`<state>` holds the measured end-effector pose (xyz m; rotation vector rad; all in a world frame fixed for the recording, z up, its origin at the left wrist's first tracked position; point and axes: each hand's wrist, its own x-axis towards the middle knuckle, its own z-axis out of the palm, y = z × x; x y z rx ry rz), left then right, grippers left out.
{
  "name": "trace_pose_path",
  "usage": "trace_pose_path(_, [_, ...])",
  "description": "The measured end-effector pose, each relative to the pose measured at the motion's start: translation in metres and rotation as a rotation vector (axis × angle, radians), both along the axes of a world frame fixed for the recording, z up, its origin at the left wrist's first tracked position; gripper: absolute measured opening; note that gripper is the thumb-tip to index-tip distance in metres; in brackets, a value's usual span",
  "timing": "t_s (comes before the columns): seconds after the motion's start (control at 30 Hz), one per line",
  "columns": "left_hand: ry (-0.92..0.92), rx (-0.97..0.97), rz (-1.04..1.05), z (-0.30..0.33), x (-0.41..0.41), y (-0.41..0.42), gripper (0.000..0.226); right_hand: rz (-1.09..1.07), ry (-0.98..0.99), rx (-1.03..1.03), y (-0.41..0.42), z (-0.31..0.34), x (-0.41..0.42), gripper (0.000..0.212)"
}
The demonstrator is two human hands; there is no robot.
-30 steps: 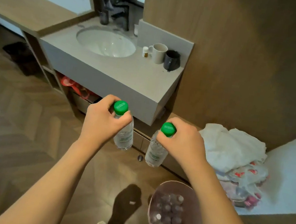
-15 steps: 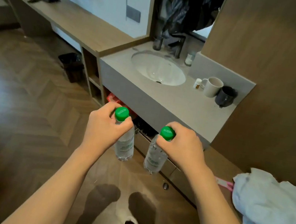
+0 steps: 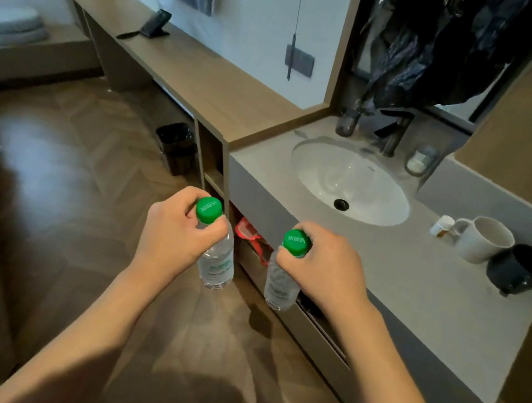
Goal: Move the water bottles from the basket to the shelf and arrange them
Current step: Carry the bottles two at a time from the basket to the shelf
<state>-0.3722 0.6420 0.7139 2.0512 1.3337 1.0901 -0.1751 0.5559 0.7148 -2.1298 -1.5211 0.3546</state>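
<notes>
The left hand [image 3: 172,239] is gripping one bottle [image 3: 216,259] by its neck, fingers curled just under the green cap [image 3: 208,210], and the body is hanging below the fist. The right hand [image 3: 327,269] is gripping a second bottle [image 3: 279,286] the same way, its cap [image 3: 296,242] poking out above the thumb. Both bottles are dangling upright in the air, apart from each other and touching nothing else. The basket is not showing in this view.

Ahead of the right hand, the grey counter [image 3: 401,277] with its sink [image 3: 350,183] is lying close; further out past that hand, a white mug [image 3: 483,239] and a dark cup [image 3: 520,270] are standing side by side. Beyond the left hand, a wooden shelf [image 3: 186,75] is running away along the wall, with open cubbies [image 3: 211,162] beneath its near end. Which surface is meant as the shelf cannot be told.

The risks, as a guess:
- Each bottle is hanging from a neck grip alone, so a loosening finger would be letting it slip to the floor [image 3: 67,206].
- The right bottle is swinging near the counter's front edge; a careless lift could be knocking it there.
- Setting both down at once could be tipping one, since neither hand is free to steady it.
</notes>
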Motion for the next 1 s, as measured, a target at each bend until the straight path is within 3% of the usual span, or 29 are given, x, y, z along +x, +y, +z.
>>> trace_pose_path(0.2, [-0.024,-0.045,0.049,-0.001,-0.006,0.088,0.016,0.076,0.000,-0.011,0.102,-0.002,-0.005,0.023])
trace_pose_path(0.37, [-0.035,0.032,0.100,-0.009,-0.025,0.156,0.016,0.159,0.034,-0.052,0.183,0.000,-0.023,0.017])
trace_pose_path(1.0, [-0.090,-0.023,0.330,-0.011,-0.158,0.495,0.015,0.341,0.054,-0.039,0.555,0.010,-0.133,0.018])
